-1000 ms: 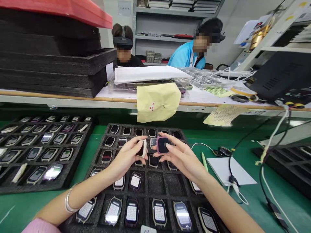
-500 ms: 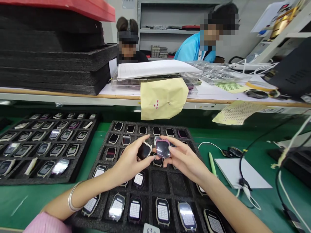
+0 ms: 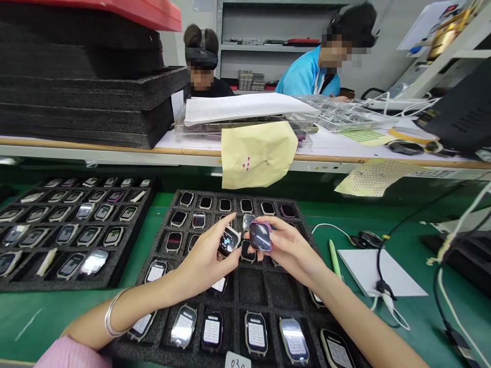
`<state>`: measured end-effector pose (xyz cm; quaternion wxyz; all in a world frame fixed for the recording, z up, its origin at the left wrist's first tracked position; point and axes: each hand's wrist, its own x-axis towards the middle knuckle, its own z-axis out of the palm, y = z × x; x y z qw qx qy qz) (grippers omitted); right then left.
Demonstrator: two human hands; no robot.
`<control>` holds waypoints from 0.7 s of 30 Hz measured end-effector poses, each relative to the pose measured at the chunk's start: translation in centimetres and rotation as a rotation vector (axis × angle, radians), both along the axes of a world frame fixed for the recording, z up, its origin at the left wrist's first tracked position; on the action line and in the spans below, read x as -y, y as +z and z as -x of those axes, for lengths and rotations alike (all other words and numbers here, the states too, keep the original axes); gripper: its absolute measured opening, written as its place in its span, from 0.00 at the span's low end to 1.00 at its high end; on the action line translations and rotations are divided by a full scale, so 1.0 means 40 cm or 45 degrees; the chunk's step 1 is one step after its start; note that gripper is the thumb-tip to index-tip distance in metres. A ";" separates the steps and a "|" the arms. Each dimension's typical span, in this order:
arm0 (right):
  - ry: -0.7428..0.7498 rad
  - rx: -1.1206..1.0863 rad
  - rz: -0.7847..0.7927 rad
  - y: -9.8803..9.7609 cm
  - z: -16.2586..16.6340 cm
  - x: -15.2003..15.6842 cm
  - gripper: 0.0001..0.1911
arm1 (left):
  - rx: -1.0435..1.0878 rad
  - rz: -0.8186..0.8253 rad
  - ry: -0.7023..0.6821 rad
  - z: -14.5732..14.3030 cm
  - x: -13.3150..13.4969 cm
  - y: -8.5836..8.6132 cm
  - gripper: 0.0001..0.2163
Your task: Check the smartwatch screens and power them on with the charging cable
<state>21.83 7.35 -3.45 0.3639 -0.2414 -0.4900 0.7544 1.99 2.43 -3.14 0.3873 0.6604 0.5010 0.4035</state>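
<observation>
Glossy glass-faced watches (image 3: 261,236), matt black foam tray (image 3: 253,286), green mat (image 3: 422,317)

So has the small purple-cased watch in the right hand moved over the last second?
Yes. The purple-cased watch has tilted to face left, still above the black foam tray, held by the right hand.
</observation>
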 end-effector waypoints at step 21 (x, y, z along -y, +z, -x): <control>0.114 -0.002 -0.092 -0.006 -0.001 0.008 0.13 | -0.028 -0.005 -0.101 0.015 -0.013 -0.011 0.16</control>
